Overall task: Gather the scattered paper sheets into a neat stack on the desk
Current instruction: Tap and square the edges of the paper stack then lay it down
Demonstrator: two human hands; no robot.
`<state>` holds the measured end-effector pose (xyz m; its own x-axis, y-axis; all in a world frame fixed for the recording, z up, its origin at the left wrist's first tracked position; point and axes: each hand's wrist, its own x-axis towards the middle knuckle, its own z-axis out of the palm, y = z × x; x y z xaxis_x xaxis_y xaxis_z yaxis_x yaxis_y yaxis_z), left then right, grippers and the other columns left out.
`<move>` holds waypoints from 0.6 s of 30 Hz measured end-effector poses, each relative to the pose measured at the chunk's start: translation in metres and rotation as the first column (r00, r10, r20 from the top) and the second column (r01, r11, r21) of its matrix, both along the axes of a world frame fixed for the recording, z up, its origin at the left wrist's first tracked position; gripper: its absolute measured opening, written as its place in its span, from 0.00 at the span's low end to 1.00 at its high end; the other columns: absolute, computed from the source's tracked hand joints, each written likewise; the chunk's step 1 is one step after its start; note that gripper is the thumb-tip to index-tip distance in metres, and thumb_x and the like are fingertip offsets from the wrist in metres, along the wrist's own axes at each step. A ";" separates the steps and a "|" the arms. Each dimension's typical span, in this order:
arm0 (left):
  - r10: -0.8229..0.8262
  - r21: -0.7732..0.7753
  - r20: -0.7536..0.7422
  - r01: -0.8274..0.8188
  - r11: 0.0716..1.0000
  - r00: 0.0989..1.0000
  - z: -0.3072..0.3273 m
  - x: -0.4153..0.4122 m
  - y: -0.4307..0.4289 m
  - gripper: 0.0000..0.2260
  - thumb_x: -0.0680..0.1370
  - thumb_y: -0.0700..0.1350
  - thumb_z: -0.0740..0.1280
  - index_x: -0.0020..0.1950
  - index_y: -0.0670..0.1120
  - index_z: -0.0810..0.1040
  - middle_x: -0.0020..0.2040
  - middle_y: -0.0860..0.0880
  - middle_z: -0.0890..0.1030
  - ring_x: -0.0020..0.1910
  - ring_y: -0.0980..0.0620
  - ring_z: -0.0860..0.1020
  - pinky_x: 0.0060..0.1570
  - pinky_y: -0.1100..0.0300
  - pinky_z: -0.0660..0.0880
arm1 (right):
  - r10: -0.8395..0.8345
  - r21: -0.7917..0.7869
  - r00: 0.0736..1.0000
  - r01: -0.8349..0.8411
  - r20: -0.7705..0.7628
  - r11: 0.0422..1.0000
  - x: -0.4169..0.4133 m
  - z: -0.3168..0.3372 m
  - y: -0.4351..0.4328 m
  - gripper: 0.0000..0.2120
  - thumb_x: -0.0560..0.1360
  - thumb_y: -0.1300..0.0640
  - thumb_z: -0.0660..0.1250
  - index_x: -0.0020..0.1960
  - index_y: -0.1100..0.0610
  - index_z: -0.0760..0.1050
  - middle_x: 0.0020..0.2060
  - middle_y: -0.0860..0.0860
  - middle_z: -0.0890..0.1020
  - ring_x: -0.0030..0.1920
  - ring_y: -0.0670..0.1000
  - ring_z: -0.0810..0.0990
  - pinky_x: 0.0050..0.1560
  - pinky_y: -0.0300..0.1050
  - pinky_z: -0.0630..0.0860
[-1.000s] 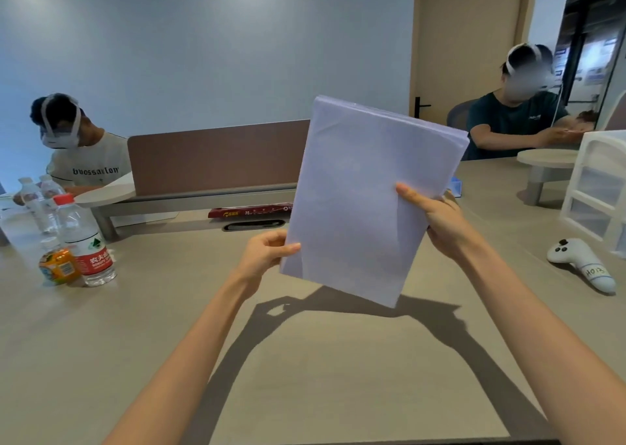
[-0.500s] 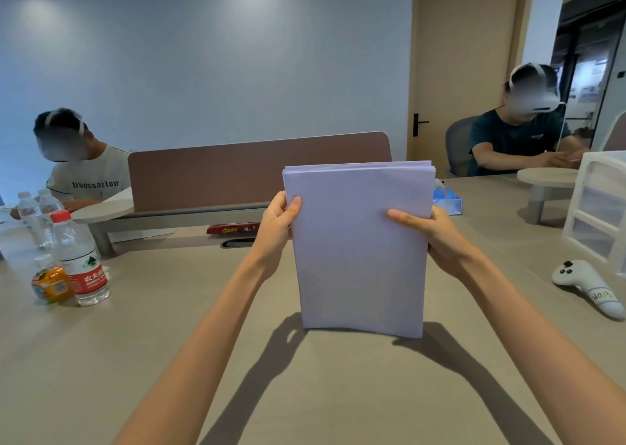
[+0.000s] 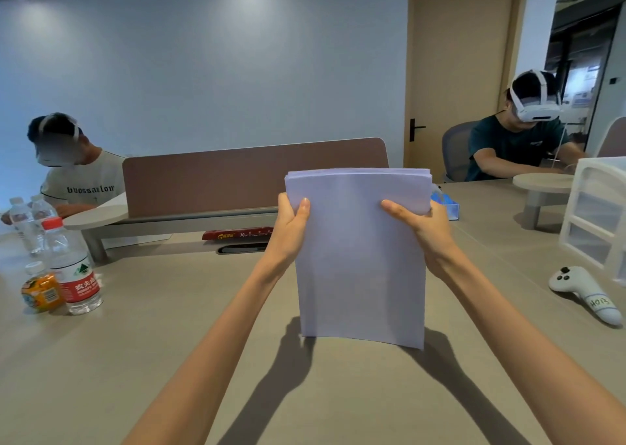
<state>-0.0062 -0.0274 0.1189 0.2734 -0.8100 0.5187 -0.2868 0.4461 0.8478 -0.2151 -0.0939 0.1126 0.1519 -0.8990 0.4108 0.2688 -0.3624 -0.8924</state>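
A stack of white paper sheets (image 3: 360,261) stands upright on its bottom edge on the beige desk (image 3: 162,360), in front of me at the centre. My left hand (image 3: 289,227) grips the stack's left edge near the top, thumb on the front face. On the opposite edge, at about the same height, my right hand (image 3: 421,229) grips it with the thumb lying across the front. The sheet tops look nearly level, and the stack bows slightly.
Water bottles (image 3: 72,268) and a small orange bottle (image 3: 40,290) stand at the left. A white controller (image 3: 586,292) and a white drawer unit (image 3: 596,214) sit at the right. A brown divider (image 3: 220,173) runs behind the stack. Two people with headsets sit beyond.
The stack swung from a tilted, raised position to upright, and its bottom edge came down onto the desk. Both hands shifted up to grip the side edges near the top.
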 end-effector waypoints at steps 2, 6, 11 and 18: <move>0.019 0.006 0.044 -0.019 1.000 0.999 -0.008 0.003 -0.001 0.12 0.84 0.47 0.56 0.65 0.44 0.61 0.58 0.50 0.73 0.56 0.53 0.77 0.51 0.59 0.80 | -0.064 -0.024 0.998 0.064 0.007 0.998 -0.001 -0.003 -0.003 0.19 0.71 0.56 0.74 0.58 0.59 0.76 0.51 0.54 0.83 0.47 0.53 0.83 0.39 0.39 0.80; 0.100 -0.167 0.164 -0.072 0.983 0.981 -0.004 0.004 -0.004 0.24 0.83 0.44 0.58 0.75 0.57 0.51 0.71 0.56 0.65 0.67 0.56 0.71 0.62 0.59 0.72 | -0.132 -0.141 0.991 0.129 -0.017 0.982 -0.003 0.002 -0.004 0.21 0.71 0.55 0.74 0.61 0.57 0.74 0.54 0.53 0.81 0.50 0.51 0.82 0.41 0.38 0.80; 0.277 -0.255 0.325 -0.198 0.947 0.904 -0.003 -0.002 -0.003 0.22 0.83 0.43 0.56 0.76 0.57 0.57 0.75 0.55 0.61 0.68 0.72 0.61 0.58 0.81 0.59 | -0.209 -0.277 0.976 0.186 -0.057 0.943 -0.005 0.005 0.003 0.26 0.72 0.56 0.74 0.66 0.54 0.67 0.57 0.52 0.77 0.54 0.50 0.80 0.43 0.37 0.80; 0.243 -0.233 0.210 -0.193 0.953 0.947 0.001 -0.004 0.002 0.19 0.82 0.44 0.59 0.71 0.57 0.61 0.67 0.57 0.71 0.61 0.52 0.75 0.61 0.49 0.74 | -0.298 -0.401 0.951 0.244 -0.077 0.883 -0.015 0.010 0.012 0.28 0.74 0.63 0.70 0.70 0.53 0.64 0.57 0.43 0.72 0.51 0.27 0.73 0.42 0.23 0.73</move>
